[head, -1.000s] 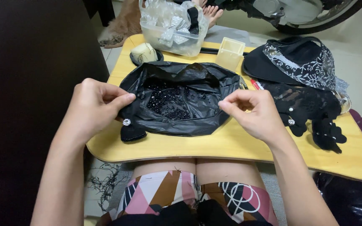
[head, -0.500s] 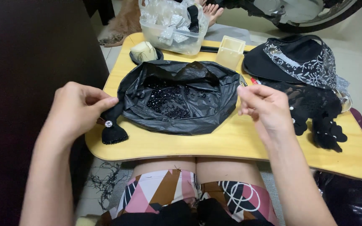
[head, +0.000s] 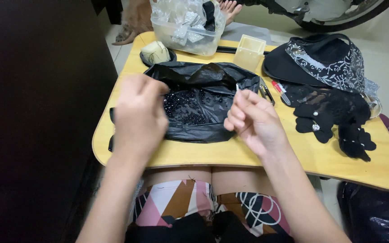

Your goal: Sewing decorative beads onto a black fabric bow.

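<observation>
left hand (head: 139,114) grip closed, over black bag (head: 203,105) | right hand (head: 253,121) pinching needle (head: 237,87)

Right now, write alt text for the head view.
A person's left hand and right hand work over a crumpled black plastic bag holding small black beads, on a light wooden lap table. Black lace fabric flowers lie to the right.

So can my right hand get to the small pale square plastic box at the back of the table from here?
Probably yes. The right hand hovers above the black plastic sheet, and the pale square plastic box stands just beyond it with nothing tall between.
</observation>
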